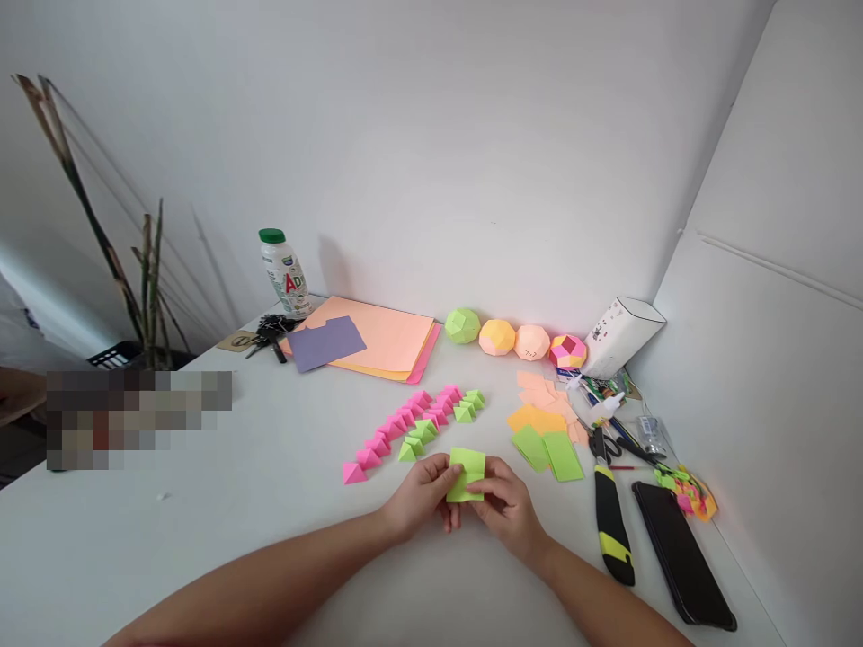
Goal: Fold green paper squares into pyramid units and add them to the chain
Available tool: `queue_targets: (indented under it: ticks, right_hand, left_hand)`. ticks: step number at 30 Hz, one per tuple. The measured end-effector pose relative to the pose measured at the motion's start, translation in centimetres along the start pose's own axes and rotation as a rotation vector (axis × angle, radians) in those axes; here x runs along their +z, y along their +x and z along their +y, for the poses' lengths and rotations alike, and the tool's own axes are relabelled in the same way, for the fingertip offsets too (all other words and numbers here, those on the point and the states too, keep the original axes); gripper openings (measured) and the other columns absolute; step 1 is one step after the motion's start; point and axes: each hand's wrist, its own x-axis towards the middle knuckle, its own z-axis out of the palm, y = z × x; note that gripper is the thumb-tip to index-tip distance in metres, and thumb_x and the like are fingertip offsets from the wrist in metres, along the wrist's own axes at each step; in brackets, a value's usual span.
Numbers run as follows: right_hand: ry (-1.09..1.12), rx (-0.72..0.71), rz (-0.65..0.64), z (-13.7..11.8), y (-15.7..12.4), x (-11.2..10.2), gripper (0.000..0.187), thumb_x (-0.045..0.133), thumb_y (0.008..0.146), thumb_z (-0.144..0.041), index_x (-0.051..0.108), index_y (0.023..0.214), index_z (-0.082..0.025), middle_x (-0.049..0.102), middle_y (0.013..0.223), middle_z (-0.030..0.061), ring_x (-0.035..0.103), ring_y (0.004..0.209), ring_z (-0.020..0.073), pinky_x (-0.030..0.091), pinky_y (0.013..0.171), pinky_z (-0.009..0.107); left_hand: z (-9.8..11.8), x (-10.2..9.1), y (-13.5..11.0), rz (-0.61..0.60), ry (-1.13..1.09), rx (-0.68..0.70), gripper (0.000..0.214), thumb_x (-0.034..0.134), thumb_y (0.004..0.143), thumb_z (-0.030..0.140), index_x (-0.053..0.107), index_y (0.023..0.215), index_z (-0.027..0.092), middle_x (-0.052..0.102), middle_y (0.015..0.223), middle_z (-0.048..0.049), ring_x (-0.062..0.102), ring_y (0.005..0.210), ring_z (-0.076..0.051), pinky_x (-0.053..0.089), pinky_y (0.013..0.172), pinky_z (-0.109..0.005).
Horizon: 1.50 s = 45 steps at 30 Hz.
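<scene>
A small green paper piece (pixel 467 463) with a crease across it is held up between both hands over the table. My left hand (pixel 423 490) pinches its left edge, the thumb lying on its face. At its right and lower edge, my right hand (pixel 507 505) grips it with thumb and fingers. Just beyond the hands stand rows of pink folded paper pyramids (pixel 384 440) and green folded paper pyramids (pixel 419 438). Right of my right hand lie loose green paper rectangles (pixel 563 456), touching orange (pixel 536 419) and peach slips (pixel 539 391).
Against the wall sit several paper balls (pixel 497 337), beside a white box (pixel 621 337). Paper sheets (pixel 378 328) and a white bottle (pixel 286 279) are at the back left. On the right lie a utility knife (pixel 612 521), scissors (pixel 605 445), a glue bottle (pixel 607 407) and a phone (pixel 684 557).
</scene>
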Motion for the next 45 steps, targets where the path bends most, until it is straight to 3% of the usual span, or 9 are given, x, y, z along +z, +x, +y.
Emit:
queue_targets:
  ticks: [8, 14, 23, 28, 34, 40, 45]
  right_hand:
    - [-0.036, 0.064, 0.047, -0.1, 0.0, 0.1, 0.012, 0.062, 0.082, -0.02, 0.073, 0.087, -0.021, 0.065, 0.091, 0.009, 0.064, 0.084, 0.02, 0.053, 0.075, 0.031]
    - [-0.038, 0.201, 0.038, -0.8, 0.2, -0.1, 0.019, 0.06, 0.083, -0.028, 0.075, 0.075, -0.019, 0.065, 0.077, 0.0068, 0.062, 0.071, 0.0182, 0.052, 0.063, 0.028]
    - [0.032, 0.312, 0.015, -0.3, 0.2, -0.3, 0.022, 0.061, 0.081, -0.033, 0.072, 0.069, -0.019, 0.059, 0.075, 0.0051, 0.055, 0.061, 0.0144, 0.046, 0.051, 0.025]
    - [0.084, 0.322, 0.012, -0.1, 0.3, -0.3, 0.018, 0.064, 0.079, -0.032, 0.071, 0.068, -0.018, 0.056, 0.074, 0.0033, 0.053, 0.058, 0.0128, 0.044, 0.05, 0.024]
    - [0.143, 0.43, 0.067, -0.2, 0.2, -0.1, 0.022, 0.064, 0.078, -0.032, 0.063, 0.062, -0.016, 0.054, 0.068, 0.0007, 0.049, 0.05, 0.01, 0.042, 0.045, 0.023]
    - [0.13, 0.475, 0.123, -0.2, 0.1, 0.0, 0.022, 0.062, 0.079, -0.033, 0.061, 0.065, -0.016, 0.054, 0.058, -0.001, 0.047, 0.045, 0.0097, 0.041, 0.043, 0.022]
    - [0.117, 0.524, 0.146, -0.2, 0.0, 0.2, 0.024, 0.064, 0.078, -0.038, 0.061, 0.067, -0.016, 0.055, 0.05, -0.0015, 0.047, 0.043, 0.0111, 0.042, 0.043, 0.023]
  left_hand:
    - [-0.1, 0.2, 0.0, 0.019, 0.017, -0.003, 0.04, 0.057, 0.076, 0.055, 0.048, 0.077, 0.016, 0.06, 0.054, 0.0019, 0.059, 0.043, -0.012, 0.044, 0.037, -0.02]
    - [-0.5, 0.2, 0.0, 0.029, 0.013, -0.011, 0.041, 0.059, 0.074, 0.056, 0.046, 0.075, 0.016, 0.061, 0.057, 0.0012, 0.061, 0.043, -0.013, 0.044, 0.037, -0.02]
    - [-0.6, 0.2, 0.0, 0.062, 0.034, -0.023, 0.044, 0.058, 0.073, 0.058, 0.046, 0.077, 0.016, 0.06, 0.059, 0.0015, 0.061, 0.041, -0.014, 0.044, 0.034, -0.02]
    - [-0.6, 0.1, 0.1, 0.044, 0.032, -0.014, 0.042, 0.057, 0.075, 0.057, 0.046, 0.077, 0.017, 0.06, 0.058, 0.0019, 0.061, 0.041, -0.013, 0.044, 0.034, -0.02]
    - [-0.3, -0.1, -0.1, -0.008, 0.026, -0.022, 0.041, 0.053, 0.078, 0.057, 0.046, 0.077, 0.016, 0.061, 0.064, 0.0005, 0.062, 0.046, -0.014, 0.045, 0.039, -0.022]
    - [0.2, 0.2, -0.5, -0.067, 0.099, -0.027, 0.039, 0.064, 0.072, 0.051, 0.047, 0.082, 0.017, 0.062, 0.068, 0.001, 0.062, 0.048, -0.014, 0.046, 0.044, -0.024]
    - [0.3, 0.3, -0.4, -0.058, 0.125, -0.043, 0.038, 0.062, 0.073, 0.052, 0.048, 0.08, 0.018, 0.064, 0.068, 0.001, 0.061, 0.049, -0.013, 0.045, 0.045, -0.024]
